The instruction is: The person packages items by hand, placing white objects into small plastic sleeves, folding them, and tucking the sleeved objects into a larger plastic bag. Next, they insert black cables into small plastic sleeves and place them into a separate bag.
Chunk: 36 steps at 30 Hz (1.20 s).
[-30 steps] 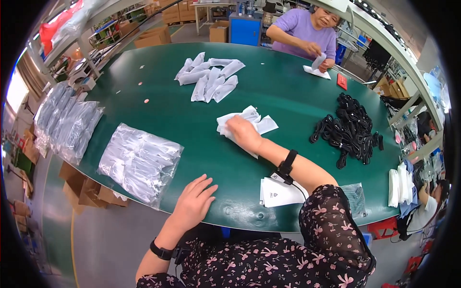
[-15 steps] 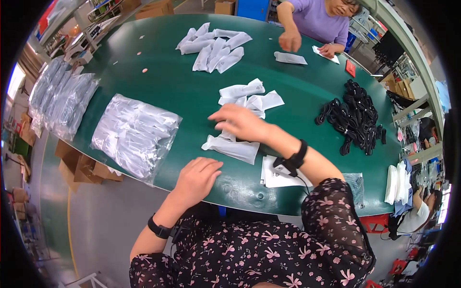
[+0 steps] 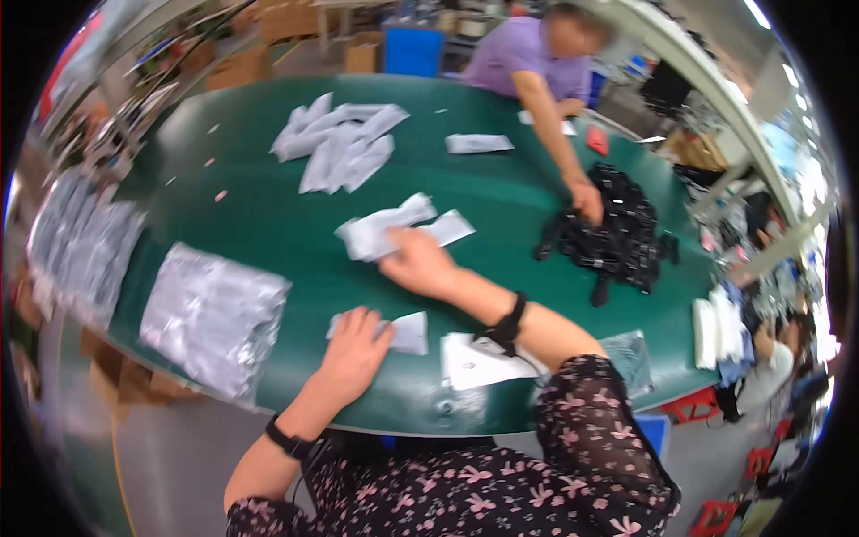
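Observation:
My left hand [image 3: 358, 345] lies with fingers stretched on a white pouch [image 3: 411, 335] near the table's front edge. Beyond it, my right hand [image 3: 420, 261] bends its fingers over the near side of a small heap of white pouches [image 3: 394, 217]. Motion blur smears those fingertips, so a grip on a pouch cannot be made out. White printed sheets [image 3: 474, 369] lie under my right wrist. Across the table, a person in a purple top [image 3: 506, 58] reaches one hand [image 3: 586, 202] into a pile of bundled black cables [image 3: 617, 234].
On the green table [image 3: 242, 148] lie more white pouches [image 3: 344, 143] at the far side and a single pouch [image 3: 480, 143] near the co-worker. Clear bags of pouches [image 3: 215, 318] sit on the left. A bluish clear bag [image 3: 629, 358] and white rolls [image 3: 707, 333] are on the right.
My left hand has come down onto the near pouch. My right hand's fingers have curled at the heap. The co-worker's arm has swung from the single pouch to the black cables. The view has shifted.

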### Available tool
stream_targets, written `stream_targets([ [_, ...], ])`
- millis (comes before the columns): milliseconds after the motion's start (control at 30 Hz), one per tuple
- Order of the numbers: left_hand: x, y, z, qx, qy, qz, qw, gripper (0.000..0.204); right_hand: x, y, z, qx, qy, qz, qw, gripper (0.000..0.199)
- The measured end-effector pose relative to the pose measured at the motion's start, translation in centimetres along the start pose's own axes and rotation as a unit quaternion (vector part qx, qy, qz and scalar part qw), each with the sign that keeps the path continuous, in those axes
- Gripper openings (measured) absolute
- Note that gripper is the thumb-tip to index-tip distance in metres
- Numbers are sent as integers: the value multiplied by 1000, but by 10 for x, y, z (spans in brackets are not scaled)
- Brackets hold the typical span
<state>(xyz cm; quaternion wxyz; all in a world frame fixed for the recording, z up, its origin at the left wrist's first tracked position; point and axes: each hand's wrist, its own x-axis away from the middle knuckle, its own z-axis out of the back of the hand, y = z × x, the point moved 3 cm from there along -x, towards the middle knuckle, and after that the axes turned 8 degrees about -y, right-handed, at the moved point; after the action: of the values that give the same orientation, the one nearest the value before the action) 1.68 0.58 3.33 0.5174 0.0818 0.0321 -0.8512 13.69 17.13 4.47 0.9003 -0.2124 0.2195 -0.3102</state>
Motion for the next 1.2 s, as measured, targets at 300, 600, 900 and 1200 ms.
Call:
stream_targets([
  [300, -13, 4, 1, 58, -11, -12, 998, 28, 5, 12, 36, -408, -66, -107, 904, 26],
  [600, -9, 3, -3, 81, -13, -40, 996, 27, -7, -7, 1, -112, -88, 12, 990, 42],
  [900, 1, -2, -7, 171, -60, -8, 983, 31, 42, 16, -6, 44, -234, -84, 968, 46],
  [1200, -17, -8, 6, 87, 56, -53, 993, 28, 50, -10, -12, -36, -268, 29, 962, 33],
])
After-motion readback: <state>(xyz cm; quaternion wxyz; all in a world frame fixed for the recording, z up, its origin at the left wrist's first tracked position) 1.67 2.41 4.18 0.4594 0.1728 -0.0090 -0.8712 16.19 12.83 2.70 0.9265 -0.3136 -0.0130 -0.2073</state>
